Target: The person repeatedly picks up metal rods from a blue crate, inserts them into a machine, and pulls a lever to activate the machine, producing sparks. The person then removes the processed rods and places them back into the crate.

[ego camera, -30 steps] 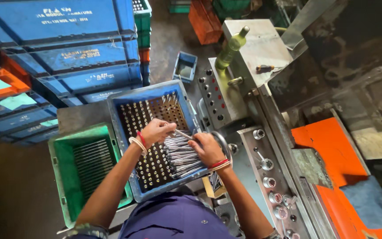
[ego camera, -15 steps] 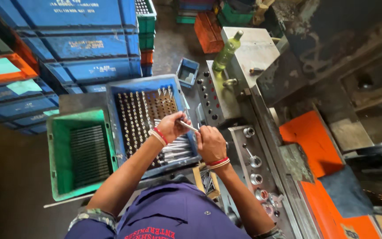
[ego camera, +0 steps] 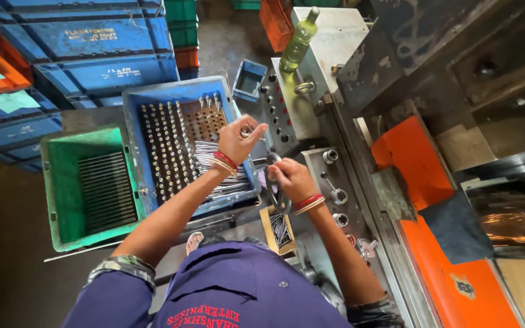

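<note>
A blue crate [ego camera: 138, 103] holds upright rows of metal rods and a loose pile of rods [ego camera: 211, 164] lying flat at its right side. Over the crate's right edge, my left hand [ego camera: 238, 140] is raised with its fingers closed on a short metal rod [ego camera: 246, 130]. Just to its right, my right hand [ego camera: 291, 179] grips a dark round handwheel [ego camera: 273, 188] on the front of the grey machine [ego camera: 329, 176].
A green crate [ego camera: 56, 182] with rods lying flat stands left of the blue one. Behind are stacked blue crates [ego camera: 92, 42], a small blue bin [ego camera: 250, 79], a button panel [ego camera: 274, 109] and a green bottle [ego camera: 299, 42]. Orange machine covers [ego camera: 414, 158] lie right.
My left hand has lifted off the loose rods and moved right with a rod. My right hand has left the crate and taken hold of the handwheel.
</note>
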